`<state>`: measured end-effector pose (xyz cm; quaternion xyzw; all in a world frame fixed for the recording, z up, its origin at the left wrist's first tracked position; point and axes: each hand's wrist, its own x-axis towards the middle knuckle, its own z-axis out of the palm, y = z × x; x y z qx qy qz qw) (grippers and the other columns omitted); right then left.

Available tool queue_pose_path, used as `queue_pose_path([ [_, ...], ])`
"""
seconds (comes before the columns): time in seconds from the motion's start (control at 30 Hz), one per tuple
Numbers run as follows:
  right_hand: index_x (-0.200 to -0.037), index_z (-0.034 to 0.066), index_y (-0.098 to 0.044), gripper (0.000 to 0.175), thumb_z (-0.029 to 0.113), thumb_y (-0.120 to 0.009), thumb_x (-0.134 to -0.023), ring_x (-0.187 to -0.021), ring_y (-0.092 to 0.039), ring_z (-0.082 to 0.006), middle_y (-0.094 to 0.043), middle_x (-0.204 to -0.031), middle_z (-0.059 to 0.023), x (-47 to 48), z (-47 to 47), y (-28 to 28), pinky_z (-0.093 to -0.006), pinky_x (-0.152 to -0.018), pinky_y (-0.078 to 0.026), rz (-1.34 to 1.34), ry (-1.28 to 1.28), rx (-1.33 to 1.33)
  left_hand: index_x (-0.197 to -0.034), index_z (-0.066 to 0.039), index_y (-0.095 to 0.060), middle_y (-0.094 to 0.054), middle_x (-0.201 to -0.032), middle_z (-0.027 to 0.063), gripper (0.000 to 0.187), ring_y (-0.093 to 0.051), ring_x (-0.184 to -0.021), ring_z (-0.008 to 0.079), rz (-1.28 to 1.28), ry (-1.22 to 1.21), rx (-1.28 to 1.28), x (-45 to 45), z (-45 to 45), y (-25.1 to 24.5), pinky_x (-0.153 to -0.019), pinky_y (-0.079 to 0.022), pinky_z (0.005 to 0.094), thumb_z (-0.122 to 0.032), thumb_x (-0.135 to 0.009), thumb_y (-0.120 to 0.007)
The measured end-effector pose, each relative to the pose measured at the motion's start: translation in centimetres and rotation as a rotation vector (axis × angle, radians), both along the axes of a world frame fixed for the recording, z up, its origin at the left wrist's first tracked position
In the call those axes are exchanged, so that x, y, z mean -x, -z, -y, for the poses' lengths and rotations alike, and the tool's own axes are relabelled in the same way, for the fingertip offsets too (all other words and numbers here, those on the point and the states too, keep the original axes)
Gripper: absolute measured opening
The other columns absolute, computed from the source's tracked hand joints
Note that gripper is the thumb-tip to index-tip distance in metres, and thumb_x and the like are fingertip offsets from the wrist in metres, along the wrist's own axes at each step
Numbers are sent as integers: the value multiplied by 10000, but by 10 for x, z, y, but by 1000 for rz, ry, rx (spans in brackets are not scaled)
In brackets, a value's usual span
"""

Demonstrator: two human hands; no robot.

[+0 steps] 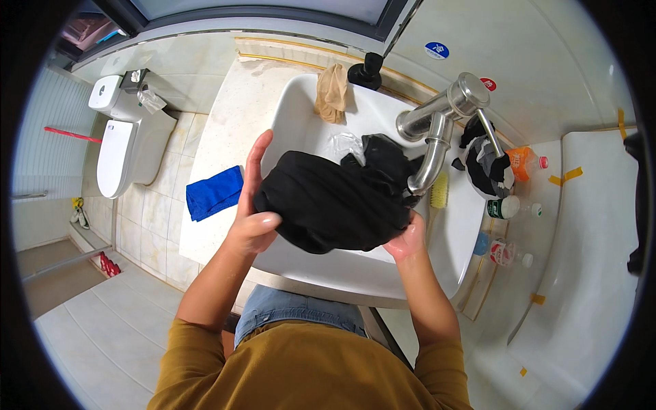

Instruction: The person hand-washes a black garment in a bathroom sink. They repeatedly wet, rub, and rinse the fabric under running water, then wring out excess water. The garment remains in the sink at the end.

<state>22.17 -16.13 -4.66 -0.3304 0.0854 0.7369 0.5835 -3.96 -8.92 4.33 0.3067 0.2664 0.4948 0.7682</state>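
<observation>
A dark black cloth or garment (328,205) is held up over the white washbasin (333,267), bunched into a wide roll. My left hand (251,220) grips its left end, with the thumb on the near side and the fingers stretched up along it. At the right end my right hand (408,240) supports it from below, its fingers mostly hidden by fabric. More black fabric (382,146) bunches behind it under the steel faucet (436,146); whether it is one piece with the held cloth I cannot tell. Clear water or foam (344,144) shows in the basin.
A beige cloth (332,95) hangs over the basin's back rim near a black pump bottle (366,72). A yellow-bristled brush (439,190) lies at the right inside. Right of the basin are black-and-grey fabrics (487,166) and several plastic bottles (505,206). Left, a blue cloth (215,193) rests on the counter.
</observation>
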Motion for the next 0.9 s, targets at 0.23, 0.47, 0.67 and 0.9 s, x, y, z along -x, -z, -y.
queue_pose_path([
  [0.23, -1314, 63, -482, 542, 307, -524, -832, -1199, -498, -328, -539, -1293, -135, 4, -1, -34, -473, -1068, -349, -5, 75, -251, -1312, -33, -443, -559, -1118, 104, 595, -546, -1045, 183, -159, -34, 334, -48, -34, 70, -921, -450, 325, -333, -855, -677],
  [0.47, -1364, 79, -433, 586, 466, -481, -928, -1196, -519, -269, -522, -1323, -111, 9, -3, -34, -449, -1026, -418, -189, -127, -247, -1389, -68, -395, -501, -1276, 138, 687, -491, -1196, 253, 405, 418, 415, -102, -43, 108, -1061, -358, 398, -525, -895, -535],
  [0.67, -1269, 35, -503, 482, 327, -559, -891, -1040, -601, -220, -612, -1136, -105, -3, -8, -33, -366, -905, -493, 276, -323, 121, -1274, -54, -492, -560, -1200, 114, 625, -553, -1113, 229, 215, 688, 285, -111, -55, 86, -1000, -432, 373, -411, -803, -696],
  [0.9, -1218, -26, -526, 508, 310, -603, -844, -1031, -602, -252, -626, -1091, -171, -2, -23, -38, -366, -880, -475, 1281, -578, -16, -1041, -50, -579, -608, -946, 61, 314, -607, -866, 163, -334, 634, 330, -128, -54, 78, -779, -515, 301, -213, -803, -701],
])
